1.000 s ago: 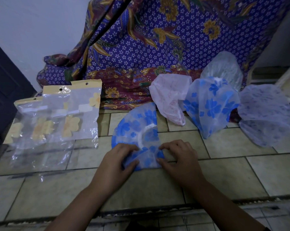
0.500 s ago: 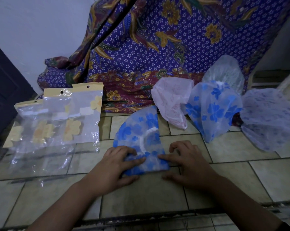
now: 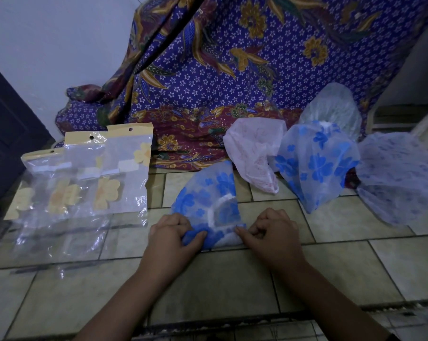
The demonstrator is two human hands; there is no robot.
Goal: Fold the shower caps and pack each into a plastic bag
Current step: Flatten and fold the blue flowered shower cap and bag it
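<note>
Blue-flower shower cap [image 3: 208, 200] lies flat on tile floor [image 3: 232, 279], centre frame, directly ahead of both hands. L hand [image 3: 173, 236] grips near-left corner: fingers curled, thumb pressed onto bunched blue film. R hand [image 3: 269, 232] pinches near-right corner, fingers tucked, thumb tip at cap edge. Both grips narrow, each holding the cap, nothing else in either hand. Near edge looks bunched or rolled into a thick band btw the hands; can't tell how many layers. Key relation: that band runs L–R across the body, a hand at each end, while rest of cap fans away from the person toward patterned cloth [image 3: 232, 70], leaning slightly L. So next fold or roll prob. goes straight fwd, away from body, both hands together; neither has a reach advantage on the cap. Plastic bags [image 3: 85, 183], yellow headers, overlapped, lie L of cap, near but apart. L hand is closer for fetching one, R hand better placed to hold the fold. Fold est. partway; no cap seen inside a bag. At back R: pink cap [image 3: 254, 153], second blue cap [image 3: 316, 163], clear cap [image 3: 331, 107], lilac cap [image 3: 400, 178], all puffed, unfolded. Risk: slick film springs open if a pinch slackens.
</note>
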